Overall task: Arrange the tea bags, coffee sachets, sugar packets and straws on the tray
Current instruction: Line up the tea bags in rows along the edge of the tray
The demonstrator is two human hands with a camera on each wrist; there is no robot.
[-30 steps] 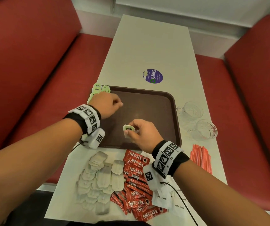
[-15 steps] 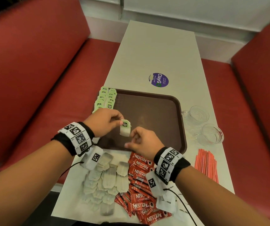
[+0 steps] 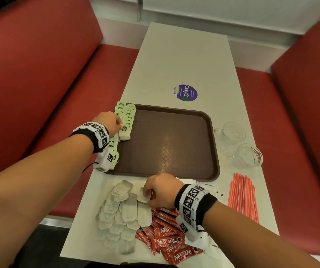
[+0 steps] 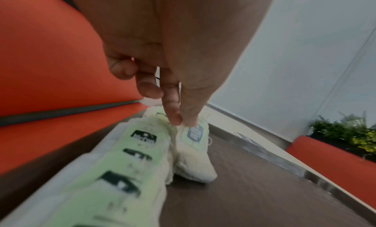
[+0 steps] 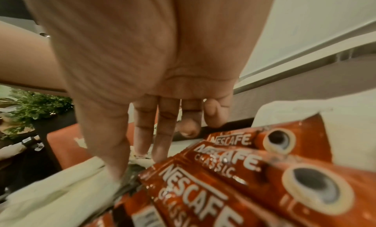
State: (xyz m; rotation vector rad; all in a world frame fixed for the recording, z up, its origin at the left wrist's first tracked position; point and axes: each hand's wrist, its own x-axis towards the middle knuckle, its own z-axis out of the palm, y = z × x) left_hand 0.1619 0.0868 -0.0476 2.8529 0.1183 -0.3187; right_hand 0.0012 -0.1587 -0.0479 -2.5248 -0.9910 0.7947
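Tea bags with green tags (image 3: 126, 115) stand in two overlapping rows along the left edge of the brown tray (image 3: 174, 144), which sits on the white table (image 3: 176, 60). The left hand (image 3: 108, 122) is at the near end of the inner row, thumb and forefinger pinching the top of one tea bag (image 3: 124, 133) by its tag; in the left wrist view that bag (image 4: 193, 153) hangs below the fingertips (image 4: 175, 118), its lower end resting on the tray floor just beside the row of tagged bags (image 4: 130, 171), while the other fingers curl back out of the way.

Nearer the person, on the bare table in front of the tray, a loose heap of untagged-looking tea bags (image 3: 120, 211) lies spread out, touching a pile of red Nescafe Classic coffee sachets (image 3: 170, 238) on its right. The right hand (image 3: 161, 190) is down on the seam between the two piles, and its thumb and fingers grasp the upper corner of one tea bag (image 3: 142, 196). From the right wrist the fingers (image 5: 162, 134) point down at the bags (image 5: 57, 198), with the sachets (image 5: 234, 174) just to their right; the pinch itself is hidden there.

Red straws (image 3: 243, 196) lie in a bundle at the table's right edge, well apart from both hands, and two clear glass cups (image 3: 238, 146) stand beside the tray's right rim. A purple round sticker (image 3: 185, 93) is on the table beyond the tray.
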